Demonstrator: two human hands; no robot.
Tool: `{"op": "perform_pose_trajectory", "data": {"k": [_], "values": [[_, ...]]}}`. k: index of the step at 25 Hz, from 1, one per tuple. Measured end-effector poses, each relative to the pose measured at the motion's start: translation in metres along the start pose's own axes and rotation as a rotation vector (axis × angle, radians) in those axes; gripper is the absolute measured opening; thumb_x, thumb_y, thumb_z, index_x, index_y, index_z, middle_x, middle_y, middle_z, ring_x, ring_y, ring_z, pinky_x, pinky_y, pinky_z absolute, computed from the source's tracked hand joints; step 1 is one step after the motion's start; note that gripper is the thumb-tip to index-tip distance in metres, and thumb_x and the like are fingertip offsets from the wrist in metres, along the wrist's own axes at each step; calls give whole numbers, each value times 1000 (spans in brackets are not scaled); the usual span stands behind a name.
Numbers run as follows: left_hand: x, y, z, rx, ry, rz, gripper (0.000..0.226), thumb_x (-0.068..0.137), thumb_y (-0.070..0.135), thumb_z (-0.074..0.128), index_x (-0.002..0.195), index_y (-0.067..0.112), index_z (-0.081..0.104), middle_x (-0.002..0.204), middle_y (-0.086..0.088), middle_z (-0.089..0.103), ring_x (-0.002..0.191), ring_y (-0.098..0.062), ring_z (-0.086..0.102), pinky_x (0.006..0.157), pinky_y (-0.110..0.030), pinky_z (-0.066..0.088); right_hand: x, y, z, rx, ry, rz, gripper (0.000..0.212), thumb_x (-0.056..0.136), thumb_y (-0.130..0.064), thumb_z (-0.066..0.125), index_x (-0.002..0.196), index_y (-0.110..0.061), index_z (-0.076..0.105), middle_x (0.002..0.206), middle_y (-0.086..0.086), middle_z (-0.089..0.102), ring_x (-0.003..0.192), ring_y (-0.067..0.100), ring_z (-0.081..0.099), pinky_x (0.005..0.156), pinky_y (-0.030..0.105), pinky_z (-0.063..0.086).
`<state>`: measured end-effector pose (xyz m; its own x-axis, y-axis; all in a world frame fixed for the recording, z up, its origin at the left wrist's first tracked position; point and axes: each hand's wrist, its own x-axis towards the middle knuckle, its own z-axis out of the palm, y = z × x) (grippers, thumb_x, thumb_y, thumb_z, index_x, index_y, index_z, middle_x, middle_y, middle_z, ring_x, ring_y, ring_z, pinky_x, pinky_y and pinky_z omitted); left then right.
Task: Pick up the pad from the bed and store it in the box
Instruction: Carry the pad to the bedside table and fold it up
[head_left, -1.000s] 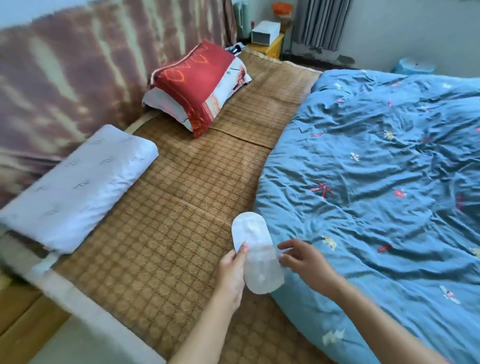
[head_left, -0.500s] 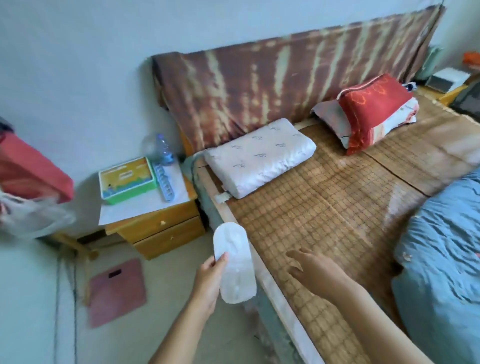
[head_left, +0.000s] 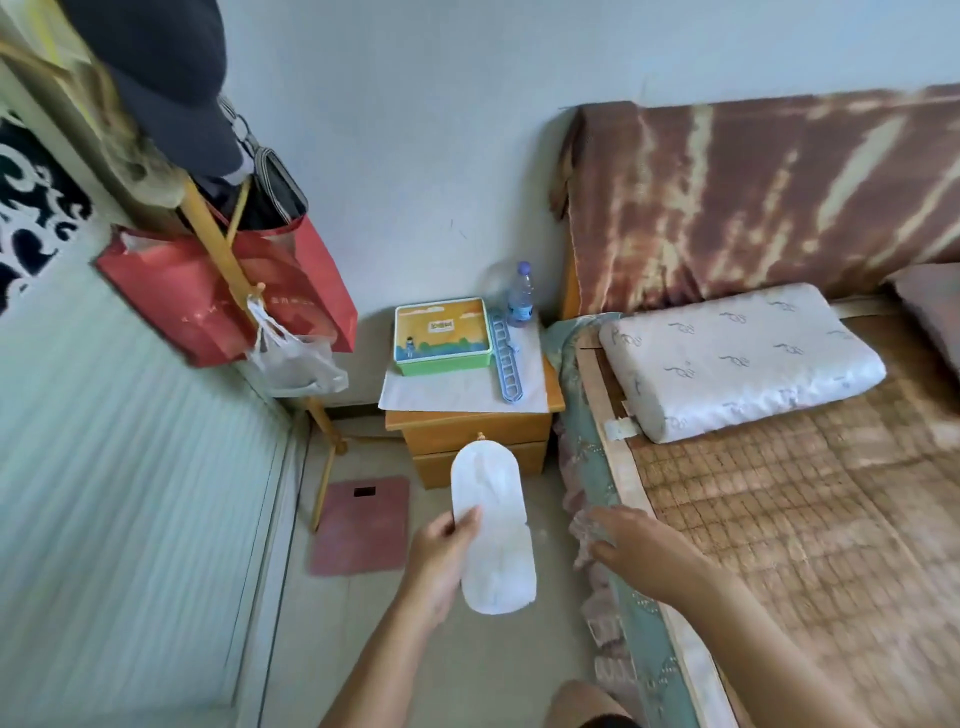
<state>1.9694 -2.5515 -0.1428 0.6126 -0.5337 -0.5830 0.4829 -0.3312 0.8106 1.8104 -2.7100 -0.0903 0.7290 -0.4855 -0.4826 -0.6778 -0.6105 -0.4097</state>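
Left hand pinches white pad, carried above floor, short of nightstand. Right hand open, empty, over bed edge. Step: transport. Green lidded box on nightstand appears closed; next likely lift lid, insert pad.

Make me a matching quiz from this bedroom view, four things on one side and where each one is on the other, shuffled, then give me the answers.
Things:
1. white oval pad
2. green box with a yellow and blue picture lid
3. white patterned pillow
4. pink square bathroom scale

Places:
A. on the floor
B. on the woven bed mat
C. held in the left hand
D. on the wooden nightstand

Pairs: 1-C, 2-D, 3-B, 4-A
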Motion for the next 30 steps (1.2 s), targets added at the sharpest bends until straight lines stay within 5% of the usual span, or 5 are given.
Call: {"op": "perform_pose_trajectory", "data": {"k": [8,13,18,23,30], "values": [[111,63,11,-133,70,-29,12,91,15,58,98,17,68,92,-3,77,87,-24,73,73,-40,59,150,-14,-64,36,-97,-121,45,94,-37,47,137,-24,42,139,1,51,125,19,49,104,34,41],[173,108,24,-203,94,-48,14,90,9,58,101,15,65,104,-7,72,97,-28,68,77,-44,58,224,-24,-108,112,-137,-213,37,94,-30,49,131,-27,49,130,-3,59,115,15,55,86,21,39],[222,135,22,-235,34,-92,18,89,6,59,102,18,64,97,1,76,88,-19,72,63,-32,59,290,-36,-121,182,-231,-172,35,95,-30,48,129,-23,50,127,2,61,114,20,56,95,31,44],[274,156,7,-257,-13,-159,20,88,2,57,103,14,62,100,-5,71,82,-17,71,56,-27,59,355,-52,-108,565,-285,-72,17,90,-35,57,106,-33,59,100,-4,69,90,14,67,80,26,55],[361,172,-21,-203,-122,-276,25,92,-3,49,110,11,61,100,-10,68,77,-17,71,53,-26,58,435,-60,-70,995,-212,194,21,86,-4,61,89,-24,67,85,5,72,73,16,70,63,28,58]]}}
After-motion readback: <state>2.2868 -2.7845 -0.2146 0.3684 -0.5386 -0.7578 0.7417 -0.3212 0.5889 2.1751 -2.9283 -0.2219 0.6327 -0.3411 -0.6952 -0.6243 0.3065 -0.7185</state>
